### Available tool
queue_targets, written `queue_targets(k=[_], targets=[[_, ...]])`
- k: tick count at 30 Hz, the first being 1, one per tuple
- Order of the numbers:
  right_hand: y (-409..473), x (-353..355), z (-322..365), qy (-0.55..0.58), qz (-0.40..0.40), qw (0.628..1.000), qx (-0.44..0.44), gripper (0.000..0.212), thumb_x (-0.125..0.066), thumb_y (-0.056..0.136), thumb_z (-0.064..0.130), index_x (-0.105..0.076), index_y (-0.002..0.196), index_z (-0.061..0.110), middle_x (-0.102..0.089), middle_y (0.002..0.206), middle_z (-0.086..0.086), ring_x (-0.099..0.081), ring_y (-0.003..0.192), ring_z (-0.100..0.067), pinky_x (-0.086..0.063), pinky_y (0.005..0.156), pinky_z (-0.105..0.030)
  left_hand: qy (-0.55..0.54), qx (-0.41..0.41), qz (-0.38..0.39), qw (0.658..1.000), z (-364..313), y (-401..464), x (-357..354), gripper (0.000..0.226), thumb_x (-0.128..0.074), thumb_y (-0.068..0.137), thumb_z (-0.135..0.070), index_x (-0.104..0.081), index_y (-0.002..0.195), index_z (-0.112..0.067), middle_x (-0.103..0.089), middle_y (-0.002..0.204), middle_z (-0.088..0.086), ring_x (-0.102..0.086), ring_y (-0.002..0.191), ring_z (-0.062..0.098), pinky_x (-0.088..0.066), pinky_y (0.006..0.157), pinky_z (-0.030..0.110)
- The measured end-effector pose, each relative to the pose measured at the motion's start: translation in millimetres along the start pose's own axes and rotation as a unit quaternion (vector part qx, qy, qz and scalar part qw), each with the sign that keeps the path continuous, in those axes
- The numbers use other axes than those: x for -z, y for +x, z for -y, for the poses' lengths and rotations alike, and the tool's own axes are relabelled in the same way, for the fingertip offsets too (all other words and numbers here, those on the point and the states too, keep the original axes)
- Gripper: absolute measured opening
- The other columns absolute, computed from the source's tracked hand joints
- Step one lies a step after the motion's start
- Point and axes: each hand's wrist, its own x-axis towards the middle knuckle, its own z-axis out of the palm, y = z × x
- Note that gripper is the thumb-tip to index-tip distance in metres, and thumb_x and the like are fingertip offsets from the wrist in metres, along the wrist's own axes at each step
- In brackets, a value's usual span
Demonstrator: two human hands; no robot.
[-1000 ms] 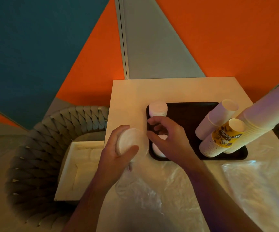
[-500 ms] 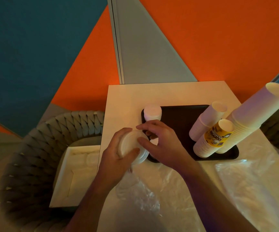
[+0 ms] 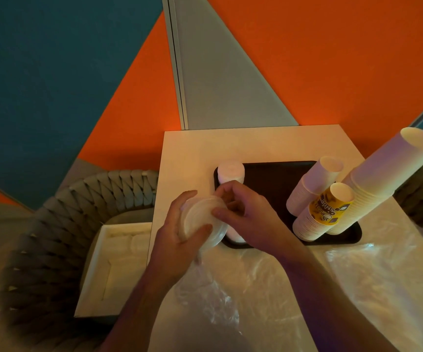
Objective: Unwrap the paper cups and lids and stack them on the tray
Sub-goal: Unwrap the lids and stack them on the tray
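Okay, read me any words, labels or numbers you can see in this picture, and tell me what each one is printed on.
"SHOP": on the yellow band of the printed cup stack standing on the tray, letters turned sideways.
More print beside it on the same yellow band: too blurred to read.
White cup stacks, lids, plastic wrap, table: no text visible.

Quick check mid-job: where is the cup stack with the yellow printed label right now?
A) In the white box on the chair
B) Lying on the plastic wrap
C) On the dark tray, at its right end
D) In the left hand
C: the cup stack with the yellow printed label stands on the dark tray at its right end, among the plain cup stacks, while the left hand holds a stack of lids.
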Motion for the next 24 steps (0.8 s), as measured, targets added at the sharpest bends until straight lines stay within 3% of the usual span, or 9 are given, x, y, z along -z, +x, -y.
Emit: queue_targets(k=[4,8,12,14,16,19,22,24], targets=[[3.4,0.4,-2.9,0.052,-0.008,0.998,-0.021,0.016,-0.073,0.09,0.021,-0.065,0.103,0.026,-0.07,0.091,-0.001,-0.067,0.084,-0.024,-0.055,0.083,-0.045,-0.016,0.001,-0.002,1.0,-1.7,1.2,-0.6,0.044,-0.074,0.082,-0.042,-0.054,0.12,-0.046,-0.065,0.105,-0.02,-0.067,0.089,0.014,-0.051,0.044,0.031],[4.7,-0.5,-4.7,0.108,-0.019,0.992,-0.058,0.017,-0.074,0.092,0.017,-0.067,0.107,0.02,-0.071,0.089,-0.001,-0.066,0.081,-0.014,-0.055,0.081,-0.035,-0.029,0.006,-0.017,0.999,0.1,4.9,-0.1,0.047,-0.069,0.069,-0.065,-0.056,0.112,-0.052,-0.065,0.104,-0.017,-0.068,0.092,0.018,-0.053,0.05,0.034],[4.9,-1.4,-4.0,0.133,-0.04,0.987,-0.076,0.02,-0.075,0.091,0.014,-0.068,0.109,0.018,-0.073,0.094,-0.005,-0.069,0.084,-0.018,-0.056,0.08,-0.031,-0.03,0.008,-0.014,0.999,-0.6,7.0,0.5,0.043,-0.071,0.067,-0.065,-0.056,0.106,-0.055,-0.065,0.102,-0.021,-0.067,0.094,0.016,-0.052,0.05,0.026],[4.3,-0.5,-4.0,0.133,-0.041,0.988,-0.068,0.027,-0.077,0.089,0.013,-0.067,0.113,0.022,-0.073,0.104,-0.005,-0.07,0.087,-0.017,-0.058,0.082,-0.032,-0.018,0.008,-0.02,1.0,-0.9,8.0,0.7,0.039,-0.072,0.072,-0.056,-0.056,0.107,-0.05,-0.063,0.101,-0.029,-0.065,0.096,0.006,-0.056,0.064,0.024],[1.9,3.0,-4.3,0.125,-0.024,0.991,-0.048,0.036,-0.081,0.085,0.013,-0.065,0.115,0.026,-0.068,0.118,0.007,-0.071,0.094,-0.016,-0.06,0.082,-0.033,-0.014,0.015,-0.03,0.999,1.5,9.8,1.3,0.035,-0.068,0.076,-0.051,-0.056,0.109,-0.047,-0.064,0.102,-0.028,-0.065,0.098,0.006,-0.058,0.075,0.033],[-4.0,6.4,-3.7,0.06,0.04,0.997,-0.001,0.053,-0.091,0.072,0.022,-0.063,0.115,0.031,-0.058,0.128,0.018,-0.064,0.112,-0.015,-0.059,0.087,-0.035,-0.016,0.03,-0.044,0.998,3.5,12.1,1.2,0.031,-0.068,0.08,-0.053,-0.058,0.109,-0.048,-0.067,0.101,-0.021,-0.069,0.098,0.018,-0.058,0.071,0.046],[-6.8,1.2,-6.5,-0.033,0.07,0.996,0.042,0.07,-0.094,0.063,0.035,-0.057,0.122,0.036,-0.054,0.132,0.018,-0.054,0.125,-0.014,-0.054,0.098,-0.04,-0.004,0.029,-0.046,0.999,1.8,14.4,-0.6,0.038,-0.066,0.077,-0.057,-0.058,0.111,-0.044,-0.066,0.101,-0.025,-0.067,0.097,0.007,-0.06,0.078,0.041],[-5.9,-1.7,-10.0,-0.059,0.056,0.995,0.051,0.073,-0.094,0.063,0.038,-0.056,0.125,0.036,-0.055,0.132,0.019,-0.054,0.126,-0.013,-0.054,0.098,-0.041,0.003,0.027,-0.036,0.999,-0.4,14.4,-0.9,0.044,-0.066,0.072,-0.064,-0.056,0.111,-0.046,-0.064,0.1,-0.03,-0.065,0.093,0.0,-0.059,0.072,0.033]])
